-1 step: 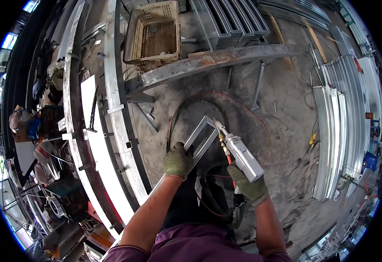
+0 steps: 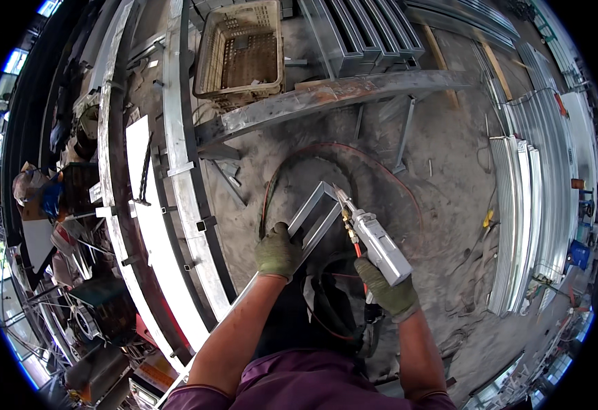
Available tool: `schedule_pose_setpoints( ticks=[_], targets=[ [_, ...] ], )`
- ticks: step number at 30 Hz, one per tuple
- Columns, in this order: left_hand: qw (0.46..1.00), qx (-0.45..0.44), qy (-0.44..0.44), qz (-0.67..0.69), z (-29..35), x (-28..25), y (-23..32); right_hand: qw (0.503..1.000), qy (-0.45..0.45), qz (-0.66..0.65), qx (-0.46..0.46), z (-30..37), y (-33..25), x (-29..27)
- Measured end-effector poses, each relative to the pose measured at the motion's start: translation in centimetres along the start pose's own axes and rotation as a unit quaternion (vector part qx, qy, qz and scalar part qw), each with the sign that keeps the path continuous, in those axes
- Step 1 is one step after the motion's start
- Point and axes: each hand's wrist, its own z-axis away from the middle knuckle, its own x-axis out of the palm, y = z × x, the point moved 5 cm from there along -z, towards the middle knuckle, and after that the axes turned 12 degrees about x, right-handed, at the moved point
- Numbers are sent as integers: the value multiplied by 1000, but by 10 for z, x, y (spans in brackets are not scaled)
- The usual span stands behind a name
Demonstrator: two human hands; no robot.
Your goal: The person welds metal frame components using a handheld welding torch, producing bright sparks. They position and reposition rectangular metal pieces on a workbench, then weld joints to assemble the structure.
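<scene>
My left hand [image 2: 278,253], in a green knit glove, is closed round a narrow frame of square metal tube [image 2: 308,206]. The frame slants up and away from me, its squared far end over the floor. In my right hand [image 2: 391,292], also gloved, is a silver-grey handheld welding gun [image 2: 383,250] with a pointed copper-coloured nozzle. The nozzle tip lies right by the frame's far right corner; whether it touches, I cannot tell. Brass fittings and a red hose run along the gun's left side. My right fingers are partly hidden beneath the gun body.
A curved-looking steel beam [image 2: 326,96] on legs crosses ahead, with a dirty plastic crate [image 2: 280,51] and stacked metal frames [image 2: 364,60] beyond. Long steel tubes [image 2: 184,184] stand at the left. Metal profiles [image 2: 515,225] are piled at the right. A red hose [image 2: 389,169] loops over the floor.
</scene>
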Motion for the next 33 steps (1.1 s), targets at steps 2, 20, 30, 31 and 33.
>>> schedule_pose_setpoints(
  ticks=[2,20,30,31,33],
  targets=[
    [1000,8,12,3,-1,3,1,1000,6,8,-15,-4,1,5],
    [995,22,-3,100,7,-14,-1,997,18,-60,54,10,2,-2],
    [899,433,72,6,-81,-32,59,983,115,-120,76,36,53,-34],
    [896,441,56,-1,-88,-28,63,980,120,-136,78,38,54,-39],
    [904,423,50,34,-92,-27,67,974,133,-167,81,42,63,-45]
  ],
)
